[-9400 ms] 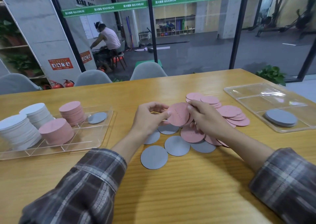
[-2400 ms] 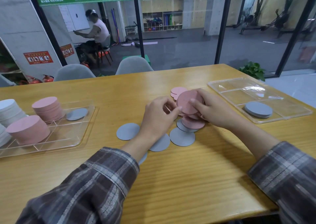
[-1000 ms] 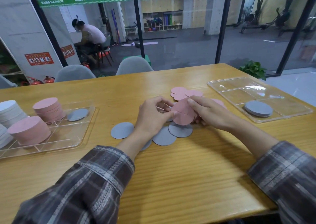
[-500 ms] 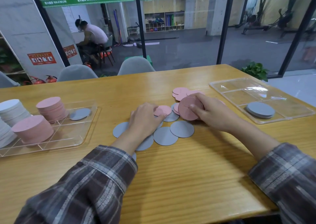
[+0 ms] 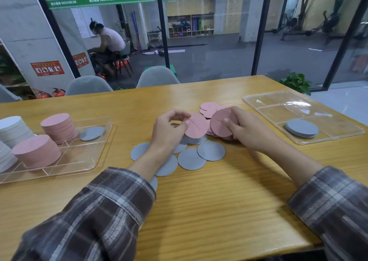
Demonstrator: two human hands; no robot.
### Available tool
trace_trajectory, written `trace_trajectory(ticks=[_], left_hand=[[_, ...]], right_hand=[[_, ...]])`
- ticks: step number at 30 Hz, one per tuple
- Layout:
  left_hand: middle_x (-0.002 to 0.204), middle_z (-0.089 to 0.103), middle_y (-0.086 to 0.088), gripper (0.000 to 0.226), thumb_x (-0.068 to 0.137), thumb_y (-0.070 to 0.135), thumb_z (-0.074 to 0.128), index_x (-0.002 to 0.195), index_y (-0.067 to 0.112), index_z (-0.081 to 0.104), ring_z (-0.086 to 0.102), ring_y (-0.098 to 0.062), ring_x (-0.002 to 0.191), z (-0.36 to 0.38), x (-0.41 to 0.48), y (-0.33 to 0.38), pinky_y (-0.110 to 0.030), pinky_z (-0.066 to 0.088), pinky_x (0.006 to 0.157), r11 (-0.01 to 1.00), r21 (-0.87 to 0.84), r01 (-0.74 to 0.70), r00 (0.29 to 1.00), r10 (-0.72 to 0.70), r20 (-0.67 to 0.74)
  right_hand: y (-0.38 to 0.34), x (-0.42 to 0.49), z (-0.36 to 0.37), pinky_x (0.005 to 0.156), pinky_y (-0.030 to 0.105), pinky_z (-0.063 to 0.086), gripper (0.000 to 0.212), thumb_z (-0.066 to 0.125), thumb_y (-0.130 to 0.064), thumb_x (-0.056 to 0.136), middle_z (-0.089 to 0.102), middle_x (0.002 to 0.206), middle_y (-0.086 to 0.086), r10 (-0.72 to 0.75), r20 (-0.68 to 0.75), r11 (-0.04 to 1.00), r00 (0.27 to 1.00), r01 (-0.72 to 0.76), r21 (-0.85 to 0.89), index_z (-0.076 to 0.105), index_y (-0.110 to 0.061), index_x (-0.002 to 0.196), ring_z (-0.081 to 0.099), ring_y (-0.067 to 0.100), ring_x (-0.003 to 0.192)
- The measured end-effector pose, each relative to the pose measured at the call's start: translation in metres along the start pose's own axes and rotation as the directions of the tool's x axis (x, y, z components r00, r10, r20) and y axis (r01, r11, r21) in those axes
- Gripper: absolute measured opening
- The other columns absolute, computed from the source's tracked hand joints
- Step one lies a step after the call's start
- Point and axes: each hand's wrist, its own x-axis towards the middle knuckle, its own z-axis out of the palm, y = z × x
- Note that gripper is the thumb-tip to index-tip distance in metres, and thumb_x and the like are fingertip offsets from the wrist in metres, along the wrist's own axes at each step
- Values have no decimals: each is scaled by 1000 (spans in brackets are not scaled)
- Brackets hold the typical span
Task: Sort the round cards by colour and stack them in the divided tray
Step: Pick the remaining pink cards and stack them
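My left hand [image 5: 169, 130] pinches a single pink round card [image 5: 196, 126] at its left edge, lifted above the table's middle. My right hand [image 5: 246, 128] grips a stack of pink cards [image 5: 220, 122] held on edge. Several grey cards [image 5: 211, 151] lie loose below both hands, some under my left wrist. A few more pink cards [image 5: 208, 106] lie flat behind. The divided tray on the right [image 5: 264, 101] holds a small grey stack [image 5: 301, 128]. The left divided tray [image 5: 85, 161] holds pink stacks [image 5: 58, 126], white stacks [image 5: 13, 127] and one grey card [image 5: 92, 133].
The wooden table [image 5: 209, 201] ends at a near edge low in view. Two grey chairs [image 5: 157, 77] stand behind the far edge, in front of a glass wall. A potted plant [image 5: 296, 81] sits beyond the right corner. A person sits far behind the glass.
My left hand has picked a pink card off the table and lifted it toward the stack in my right hand. The right hand still holds its pink stack.
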Motion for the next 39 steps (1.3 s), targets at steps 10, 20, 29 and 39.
trace_trajectory(ticks=[10, 20, 29, 39], left_hand=[[83, 80, 4, 9, 81, 17, 89, 85, 18, 80, 76, -11, 84, 22, -19, 12, -27, 59, 82, 989, -125, 74, 997, -70, 39], [95, 77, 12, 23, 86, 32, 85, 106, 25, 76, 70, 4, 85, 24, -18, 9, -13, 53, 77, 988, 142, -59, 996, 49, 70], [91, 76, 2, 28, 104, 25, 58, 129, 29, 70, 63, -23, 88, 23, -24, 1, -40, 51, 83, 833, 458, -311, 940, 198, 279], [124, 73, -1, 31, 100, 26, 64, 128, 17, 73, 63, -19, 118, 28, -2, 10, -31, 45, 101, 821, 449, -352, 915, 202, 348]], right_hand=[[-6, -2, 7, 55, 36, 38, 27, 38, -36, 109, 56, 78, 5, 80, 146, 915, 986, -131, 382, 61, -23, 110, 54, 13, 56], [-6, -6, 7, 74, 19, 43, 32, 49, -30, 107, 64, 100, -9, -171, 119, 985, 978, 170, 23, 45, -23, 138, 60, 9, 87], [-8, -10, 17, 80, 29, 36, 34, 44, -22, 108, 60, 125, 3, -192, 180, 978, 965, 204, -50, 37, -13, 140, 56, 20, 108], [9, -5, -28, 73, 32, 34, 27, 52, -27, 105, 61, 108, -1, -74, 19, 997, 997, 74, -31, 50, -20, 131, 57, 22, 96]])
